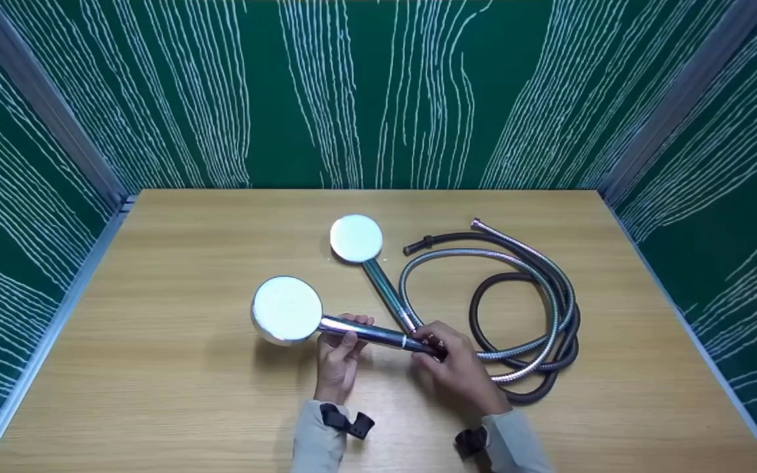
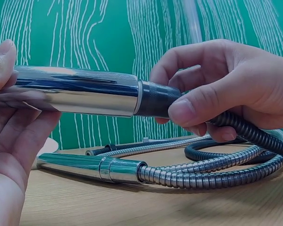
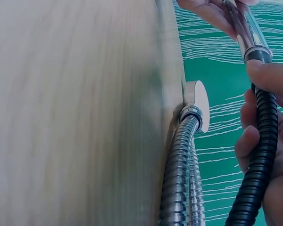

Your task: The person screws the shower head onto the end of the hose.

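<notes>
A chrome shower head [image 1: 287, 309] with a round pale face is held above the table, tilted slightly down to the right. My left hand [image 1: 339, 361] grips its shiny handle [image 2: 80, 92], thumb on top and fingers beneath. At the handle's end, my right hand [image 1: 454, 361] pinches the black connector [image 2: 156, 100] of a black ribbed hose [image 3: 259, 141] between thumb and fingers. The connector meets the handle with a thin pale ring between them. Behind lies a second shower head [image 1: 356, 238] on the table, its handle joined to a silver metal hose [image 2: 203, 174].
Coils of black and silver hose [image 1: 572, 309] lie overlapped at the right of the wooden table [image 1: 155, 276]. Their loose ends, one black [image 1: 418, 245] and one silver [image 1: 477, 224], point toward the back. Green walls with white streaks [image 1: 378, 98] stand behind and at both sides.
</notes>
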`<state>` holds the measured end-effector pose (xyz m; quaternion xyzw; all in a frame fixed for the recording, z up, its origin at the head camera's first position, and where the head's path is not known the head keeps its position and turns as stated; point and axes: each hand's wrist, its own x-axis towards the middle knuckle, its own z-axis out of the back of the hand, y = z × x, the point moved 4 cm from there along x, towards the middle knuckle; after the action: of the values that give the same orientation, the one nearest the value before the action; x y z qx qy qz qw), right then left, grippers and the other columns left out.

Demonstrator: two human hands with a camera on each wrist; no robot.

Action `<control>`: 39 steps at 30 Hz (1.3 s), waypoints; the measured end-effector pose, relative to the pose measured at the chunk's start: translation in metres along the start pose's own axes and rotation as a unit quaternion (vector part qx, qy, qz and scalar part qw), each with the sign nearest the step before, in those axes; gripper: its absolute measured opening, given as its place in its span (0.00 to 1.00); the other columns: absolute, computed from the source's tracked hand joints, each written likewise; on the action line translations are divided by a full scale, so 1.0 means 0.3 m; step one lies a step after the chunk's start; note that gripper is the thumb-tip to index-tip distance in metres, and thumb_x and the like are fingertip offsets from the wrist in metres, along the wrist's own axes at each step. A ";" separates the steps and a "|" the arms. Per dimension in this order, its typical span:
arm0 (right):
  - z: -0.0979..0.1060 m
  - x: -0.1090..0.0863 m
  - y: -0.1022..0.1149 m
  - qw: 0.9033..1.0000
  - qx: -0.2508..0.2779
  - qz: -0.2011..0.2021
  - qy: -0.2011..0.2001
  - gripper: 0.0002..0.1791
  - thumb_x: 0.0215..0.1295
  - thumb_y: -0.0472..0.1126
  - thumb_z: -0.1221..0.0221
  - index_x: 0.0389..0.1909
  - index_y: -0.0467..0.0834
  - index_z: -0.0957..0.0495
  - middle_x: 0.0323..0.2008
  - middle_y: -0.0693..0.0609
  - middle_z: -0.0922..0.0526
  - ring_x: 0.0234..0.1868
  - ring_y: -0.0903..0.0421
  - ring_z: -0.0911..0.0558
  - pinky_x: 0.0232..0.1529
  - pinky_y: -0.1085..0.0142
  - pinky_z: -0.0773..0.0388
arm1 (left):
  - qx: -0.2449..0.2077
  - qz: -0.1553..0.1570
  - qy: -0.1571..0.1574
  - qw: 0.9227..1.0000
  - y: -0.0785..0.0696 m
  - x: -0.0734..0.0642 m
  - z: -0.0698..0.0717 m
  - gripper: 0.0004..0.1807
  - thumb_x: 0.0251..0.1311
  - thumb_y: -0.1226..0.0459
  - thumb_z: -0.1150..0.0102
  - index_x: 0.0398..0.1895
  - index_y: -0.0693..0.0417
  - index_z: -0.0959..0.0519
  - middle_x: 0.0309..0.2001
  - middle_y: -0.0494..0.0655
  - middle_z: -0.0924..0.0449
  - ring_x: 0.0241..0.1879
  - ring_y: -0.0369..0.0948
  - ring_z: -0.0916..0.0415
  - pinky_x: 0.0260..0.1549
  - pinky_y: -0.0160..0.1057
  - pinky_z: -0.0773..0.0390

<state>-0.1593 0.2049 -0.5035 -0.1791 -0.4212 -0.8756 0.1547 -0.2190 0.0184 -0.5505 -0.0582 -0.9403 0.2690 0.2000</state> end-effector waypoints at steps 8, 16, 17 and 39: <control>0.006 -0.005 -0.004 1.000 0.011 -0.016 0.013 0.14 0.52 0.34 0.32 0.41 0.45 0.20 0.38 0.57 0.18 0.40 0.61 0.21 0.42 0.67 0.18 | -0.005 0.000 0.004 1.000 0.002 -0.001 0.000 0.09 0.62 0.71 0.45 0.44 0.56 0.22 0.42 0.48 0.16 0.49 0.43 0.19 0.59 0.43 0.22; 0.002 -0.004 -0.008 1.000 0.012 -0.011 0.011 0.13 0.55 0.36 0.33 0.42 0.44 0.19 0.37 0.55 0.17 0.39 0.58 0.19 0.42 0.66 0.18 | -0.003 0.006 -0.005 1.000 -0.002 -0.002 0.004 0.09 0.61 0.72 0.45 0.44 0.56 0.22 0.42 0.48 0.16 0.49 0.43 0.19 0.58 0.43 0.22; 0.001 -0.003 -0.008 1.000 0.014 -0.015 0.014 0.13 0.55 0.36 0.33 0.42 0.43 0.19 0.37 0.55 0.17 0.39 0.58 0.19 0.42 0.66 0.18 | -0.003 0.005 -0.006 1.000 -0.002 -0.002 0.004 0.09 0.61 0.73 0.45 0.43 0.56 0.22 0.42 0.48 0.16 0.49 0.43 0.19 0.58 0.43 0.22; -0.005 0.001 -0.009 1.000 0.016 -0.005 0.011 0.17 0.51 0.32 0.32 0.42 0.46 0.22 0.39 0.56 0.19 0.42 0.59 0.20 0.47 0.65 0.17 | -0.001 -0.003 0.005 1.000 0.001 -0.002 0.000 0.09 0.62 0.71 0.45 0.45 0.56 0.22 0.42 0.49 0.16 0.48 0.45 0.18 0.56 0.42 0.20</control>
<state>-0.1611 0.2053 -0.5061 -0.1643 -0.4346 -0.8714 0.1576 -0.2185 0.0185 -0.5509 -0.0566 -0.9398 0.2673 0.2052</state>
